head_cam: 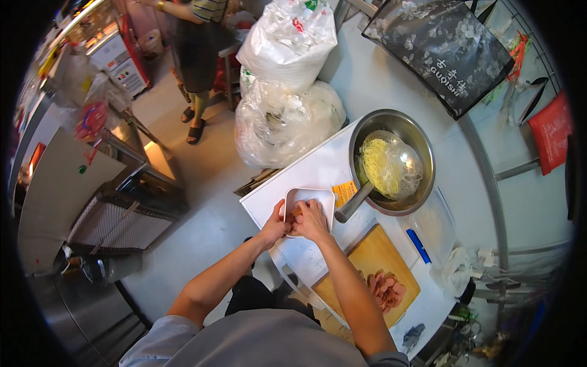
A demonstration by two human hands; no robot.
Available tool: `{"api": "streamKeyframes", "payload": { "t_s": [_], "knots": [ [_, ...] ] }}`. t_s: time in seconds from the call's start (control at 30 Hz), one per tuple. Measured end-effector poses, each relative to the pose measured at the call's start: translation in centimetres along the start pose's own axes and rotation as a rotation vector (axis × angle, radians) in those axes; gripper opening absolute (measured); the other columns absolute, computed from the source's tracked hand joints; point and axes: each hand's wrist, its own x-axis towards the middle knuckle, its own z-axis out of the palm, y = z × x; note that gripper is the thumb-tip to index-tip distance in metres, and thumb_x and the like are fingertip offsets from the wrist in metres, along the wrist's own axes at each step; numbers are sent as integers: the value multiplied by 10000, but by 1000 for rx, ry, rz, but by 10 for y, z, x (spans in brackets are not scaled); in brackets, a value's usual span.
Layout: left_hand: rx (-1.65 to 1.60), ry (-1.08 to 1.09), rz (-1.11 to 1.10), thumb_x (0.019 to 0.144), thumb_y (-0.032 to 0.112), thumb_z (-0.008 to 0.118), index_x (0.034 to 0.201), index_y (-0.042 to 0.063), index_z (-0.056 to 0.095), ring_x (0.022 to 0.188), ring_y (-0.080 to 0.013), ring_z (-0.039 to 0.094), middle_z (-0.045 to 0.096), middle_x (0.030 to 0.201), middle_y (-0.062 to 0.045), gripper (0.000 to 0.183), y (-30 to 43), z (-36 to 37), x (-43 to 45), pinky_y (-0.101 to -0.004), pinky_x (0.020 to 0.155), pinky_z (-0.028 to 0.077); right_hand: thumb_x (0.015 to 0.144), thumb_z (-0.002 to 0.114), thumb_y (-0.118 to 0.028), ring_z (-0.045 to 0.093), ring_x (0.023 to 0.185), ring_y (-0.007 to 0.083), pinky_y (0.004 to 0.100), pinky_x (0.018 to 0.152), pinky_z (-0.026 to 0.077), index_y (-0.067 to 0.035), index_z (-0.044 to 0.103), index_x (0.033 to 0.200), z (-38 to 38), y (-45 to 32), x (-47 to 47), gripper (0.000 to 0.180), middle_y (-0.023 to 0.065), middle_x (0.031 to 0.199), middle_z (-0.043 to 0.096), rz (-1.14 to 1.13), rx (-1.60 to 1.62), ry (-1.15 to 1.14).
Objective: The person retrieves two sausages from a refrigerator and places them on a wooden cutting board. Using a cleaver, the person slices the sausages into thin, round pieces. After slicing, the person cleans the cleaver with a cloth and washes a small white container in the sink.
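A white rectangular container (326, 198) with rounded corners sits at the table's left end. My left hand (274, 225) grips its near left side, fingers at the wall. My right hand (312, 220) is inside it, fingers bent over some reddish-brown food pieces (293, 215). The hands hide most of these pieces, and I cannot tell whether the right fingers hold one. Under my right forearm lies a wooden cutting board (367, 250) bearing a pile of sliced pinkish meat (387, 289).
Beyond the container stands a metal basin (429, 151) holding yellow noodles (378, 165) and a strainer whose handle (355, 202) juts towards my hands. A blue-handled item (418, 246) lies right. Big plastic sacks (289, 124) rise behind the table. A person (197, 55) stands far left.
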Motion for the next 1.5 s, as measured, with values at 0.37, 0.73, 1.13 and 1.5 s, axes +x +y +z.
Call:
{"api": "streamKeyframes", "payload": {
  "t_s": [0.37, 0.73, 1.13, 1.5],
  "knots": [
    [59, -175, -7, 796, -136, 503, 1547, 240, 214, 1086, -232, 604, 560, 1146, -96, 889, -17, -14, -23, -365, 849, 561, 609, 852, -515, 450, 1214, 413, 546, 1014, 368, -180, 341, 1476, -12, -19, -64, 1061, 199, 1312, 413, -94, -4, -45],
    [203, -288, -157, 803, -163, 387, 1549, 142, 132, 1139, -261, 602, 497, 1336, -169, 845, 6, 69, -65, -390, 912, 560, 671, 806, -490, 487, 1162, 346, 498, 943, 403, -147, 574, 1216, -26, -9, -142, 683, 120, 1221, 491, 65, 53, 80],
    [611, -174, 440, 856, -129, 426, 1483, 65, 348, 1111, -341, 545, 383, 1268, -210, 662, -107, 192, -42, -383, 945, 528, 683, 809, -317, 486, 1163, 391, 522, 947, 396, -133, 589, 1139, -42, 107, -241, 539, 164, 1271, 449, -5, 21, 277],
    [930, 239, 1113, 690, -211, 351, 1450, 37, 383, 1162, -388, 446, 442, 1236, -219, 800, -176, 272, -25, -437, 1040, 369, 742, 698, -169, 441, 1171, 311, 483, 974, 384, -146, 621, 1088, -10, 215, -312, 355, 113, 1207, 476, -143, -98, 479]
  ]
}}
